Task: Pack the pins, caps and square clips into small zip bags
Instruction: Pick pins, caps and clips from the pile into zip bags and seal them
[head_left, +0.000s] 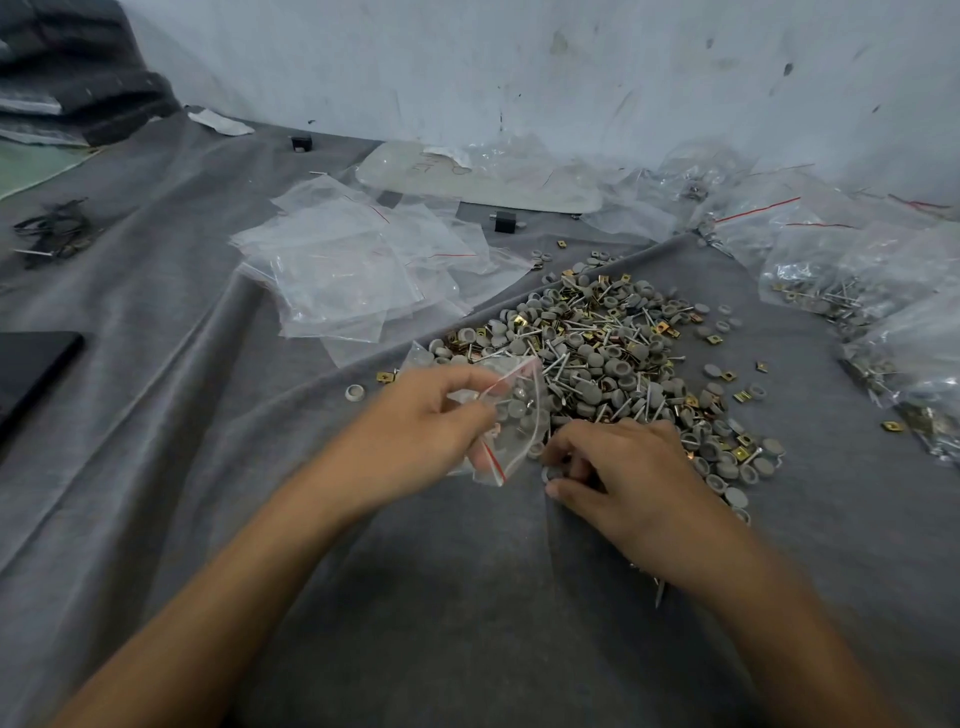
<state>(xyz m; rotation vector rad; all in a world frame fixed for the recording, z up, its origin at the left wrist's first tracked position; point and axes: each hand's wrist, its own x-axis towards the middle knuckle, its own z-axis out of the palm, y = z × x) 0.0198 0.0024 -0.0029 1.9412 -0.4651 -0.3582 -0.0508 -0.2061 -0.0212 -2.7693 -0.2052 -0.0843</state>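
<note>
**Item 1: small zip bag** (511, 415). Clear thin film with a red-lined zip strip. It is hanging just off the tabletop (467, 597) at 8 o'clock of the loose pile (597, 353) and is already carrying a few grey pieces. The left hand (415, 415) is pinching it near the mouth, thumb and fingers curled on the film.
- Handling, as judged: limp, slick and almost weightless, sagging wherever it is not being supported.
- The stiffer zip strip is looking like the best place to hold it.
- Pin points may be piercing the film if pieces are pushed in hard.

**Item 2: grey cap** (555, 474). The right hand (623, 467) is lying at 4 o'clock of the bag, on the pile's near edge. Its fingers are curled, and its thumb and fingertips are apparently pinching this cap. The hands are sitting close together without touching.

**Item 3: loose pile**, at 1 o'clock of the hands.
- Pins (558, 366): thin, stiff and pointed, best taken by the head end.
- Caps (622, 368): light and rounded, probably rolling easily, best taken by the rim.
- Square clips (662, 326): small, brass-coloured and flat, best pinched by the edges.

**Item 4: empty zip bags** (343, 270). These are lying stacked at 11 o'clock of the hands.

**Item 5: filled bags** (831, 280). These are lying at 2 to 3 o'clock.
</note>
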